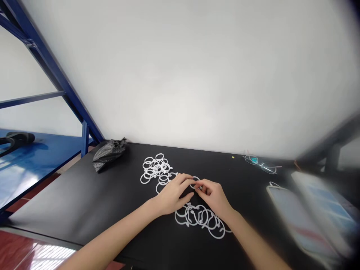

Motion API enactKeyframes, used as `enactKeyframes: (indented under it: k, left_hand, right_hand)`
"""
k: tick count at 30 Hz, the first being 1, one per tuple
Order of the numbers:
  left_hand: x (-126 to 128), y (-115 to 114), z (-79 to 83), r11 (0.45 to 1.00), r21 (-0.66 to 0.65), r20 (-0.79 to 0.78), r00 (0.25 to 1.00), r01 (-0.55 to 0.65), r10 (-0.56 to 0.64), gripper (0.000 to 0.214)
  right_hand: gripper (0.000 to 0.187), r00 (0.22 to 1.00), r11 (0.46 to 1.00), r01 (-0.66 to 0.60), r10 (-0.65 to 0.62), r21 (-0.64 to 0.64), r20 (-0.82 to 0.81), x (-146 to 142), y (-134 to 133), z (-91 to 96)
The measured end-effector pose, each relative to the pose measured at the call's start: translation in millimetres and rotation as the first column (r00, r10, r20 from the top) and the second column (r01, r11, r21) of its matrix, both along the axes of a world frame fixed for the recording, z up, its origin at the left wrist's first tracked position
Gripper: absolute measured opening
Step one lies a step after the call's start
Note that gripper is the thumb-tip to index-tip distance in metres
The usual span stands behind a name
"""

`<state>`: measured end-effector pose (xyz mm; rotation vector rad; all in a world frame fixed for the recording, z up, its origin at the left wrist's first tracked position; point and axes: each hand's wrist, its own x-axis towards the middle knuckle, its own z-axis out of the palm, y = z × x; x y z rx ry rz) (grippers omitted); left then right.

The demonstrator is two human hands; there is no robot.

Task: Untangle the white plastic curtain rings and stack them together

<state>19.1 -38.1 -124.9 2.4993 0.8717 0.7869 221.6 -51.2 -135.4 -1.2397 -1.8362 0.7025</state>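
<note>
My left hand (174, 195) and my right hand (215, 197) meet over the middle of a black table (84, 202), fingers pinched together on one white plastic ring (194, 182) held between them. A loose pile of white rings (154, 169) lies just beyond my left hand. A second cluster of linked white rings (201, 219) lies under and in front of my wrists, nearer the table's front edge.
A crumpled black plastic bag (108, 153) sits at the back left of the table. Glasses (260, 163) lie at the back right, with a phone (292, 213) and another flat device (323, 206) at the right. Blue metal shelving (50, 67) stands left.
</note>
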Motion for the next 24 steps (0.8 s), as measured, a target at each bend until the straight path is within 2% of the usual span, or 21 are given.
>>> enactKeyframes:
  k: [4,11,14,16,20,24]
  left_hand:
    - [5.5,-3.9,-3.1,0.99,-0.125,0.108,0.991,-0.059,0.073,0.047]
    - [14.0,5.6,-2.4,0.975,-0.196,0.261,0.952,-0.107,0.157,0.025]
    - [16.3,12.2,0.8,0.956,-0.281,0.37,0.909,-0.087,0.191,0.025]
    - [16.9,15.0,1.3,0.95,-0.299,0.429,0.876,-0.093,0.221,0.024]
    - [15.8,11.9,-0.9,0.948,-0.309,0.451,0.866,-0.076,0.216,0.026]
    - [15.0,1.2,-0.6,0.92,-0.39,0.415,0.887,-0.029,0.204,0.024]
  right_hand:
    - [0.011,0.991,1.0,-0.025,0.022,-0.016,-0.13,-1.0,-2.2,4.9]
    - [0.016,0.96,0.995,-0.056,0.03,-0.086,-0.278,-13.6,-10.2,16.9]
    - [0.018,0.93,0.999,0.02,-0.033,-0.04,-0.367,-14.8,-9.0,21.3]
    - [0.02,0.91,0.996,0.062,-0.08,-0.056,-0.407,-13.6,-7.5,21.5]
    - [0.016,0.898,0.988,-0.008,-0.061,-0.155,-0.435,-10.7,-9.3,15.2]
    - [0.009,0.891,0.995,-0.04,-0.008,-0.096,-0.454,-11.5,-17.5,10.3]
